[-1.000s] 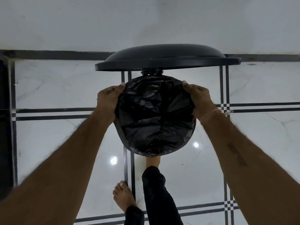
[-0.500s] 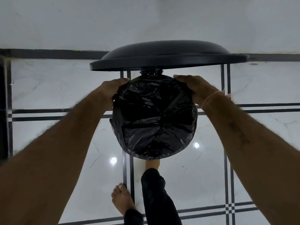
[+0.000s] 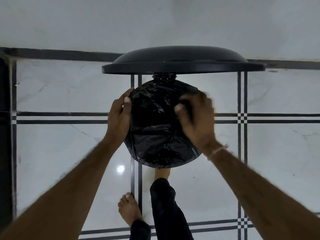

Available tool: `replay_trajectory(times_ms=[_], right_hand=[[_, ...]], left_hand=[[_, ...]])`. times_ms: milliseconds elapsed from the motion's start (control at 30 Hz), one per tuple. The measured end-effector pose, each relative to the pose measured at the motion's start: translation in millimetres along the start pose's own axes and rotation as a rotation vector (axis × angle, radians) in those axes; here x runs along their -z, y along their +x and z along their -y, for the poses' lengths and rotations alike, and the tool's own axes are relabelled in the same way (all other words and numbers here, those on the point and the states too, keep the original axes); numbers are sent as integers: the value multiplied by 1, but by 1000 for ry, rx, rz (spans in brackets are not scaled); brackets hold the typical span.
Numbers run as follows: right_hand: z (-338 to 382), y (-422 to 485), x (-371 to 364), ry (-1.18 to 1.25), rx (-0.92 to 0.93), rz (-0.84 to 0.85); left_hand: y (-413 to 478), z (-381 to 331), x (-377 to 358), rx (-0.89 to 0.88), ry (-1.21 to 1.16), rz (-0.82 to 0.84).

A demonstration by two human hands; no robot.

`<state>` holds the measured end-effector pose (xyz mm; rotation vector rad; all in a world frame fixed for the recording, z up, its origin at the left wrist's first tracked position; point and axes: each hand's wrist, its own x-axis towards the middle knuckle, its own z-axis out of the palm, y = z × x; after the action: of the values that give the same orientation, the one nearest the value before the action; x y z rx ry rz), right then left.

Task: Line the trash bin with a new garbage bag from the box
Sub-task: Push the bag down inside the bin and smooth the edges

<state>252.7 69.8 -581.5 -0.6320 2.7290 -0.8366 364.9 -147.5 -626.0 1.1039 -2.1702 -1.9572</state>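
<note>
A round black trash bin stands on the floor in the middle of the view with its lid [image 3: 181,60] swung up behind it. A black garbage bag [image 3: 155,132] covers its opening and is folded over the rim. My left hand [image 3: 119,116] grips the bag at the left side of the rim, thumb on top. My right hand [image 3: 197,116] is blurred and lies over the upper right part of the bag, fingers curled on the plastic. My right foot is pressed against the bin's base in front. The box is not in view.
The floor is glossy white marble with black double lines [image 3: 69,117]. A white wall [image 3: 155,21] with a dark skirting runs right behind the bin. My bare left foot [image 3: 129,209] stands on the floor below the bin. A dark object edges the far left.
My right hand has come off the far right rim and moved inward over the top of the bag. My left hand has slid down along the left rim.
</note>
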Motion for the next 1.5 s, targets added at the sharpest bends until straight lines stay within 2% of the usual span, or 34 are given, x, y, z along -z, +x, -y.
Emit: replay_trajectory(times_ms=[67,133,300,367,500,567,700,733,800,900,1000,1200,1267,1300,1433,1467,1500], right_hand=[[24,-17,-21,-44,210,222],[35,-11,-49,-136,280,381],[13,56,-110,-250,48,538],[-7,65,-124,-190,28,583],[-26,70,-129,-40,-147,680],[-20,65,-118,-3,-168,668],[20,17,-57,-128,174,232],[34,0,-43,-89,249,227],[50,-27,-36,-34,365,408],[48,-39,-65,-188,421,667],[31,-18,-101,-325,309,806],[4,2,-144,-334,64,963],[2,3,-135,-266,-4,958],[3,3,-126,-216,-22,886],[21,-33,-59,-150,189,427],[27,-46,-43,-158,216,412],[33,-57,-33,-167,219,466]], left_hand=[[2,10,-4,-1,73,-56],[1,9,-7,-9,93,-95],[1,11,-11,-66,98,-161],[2,13,-13,-88,80,-168],[2,14,-14,-132,74,-185],[1,12,-14,-129,90,-179],[0,7,-13,-86,124,-176],[0,7,-13,-77,131,-171],[0,8,-12,-58,135,-164],[1,9,-13,-39,137,-180],[1,9,-14,-51,113,-189],[3,15,-14,-88,117,-190],[3,13,-15,-93,126,-189],[3,13,-15,-86,130,-189],[2,10,-15,-74,120,-198],[2,10,-15,-79,119,-201],[2,11,-15,-80,120,-202]])
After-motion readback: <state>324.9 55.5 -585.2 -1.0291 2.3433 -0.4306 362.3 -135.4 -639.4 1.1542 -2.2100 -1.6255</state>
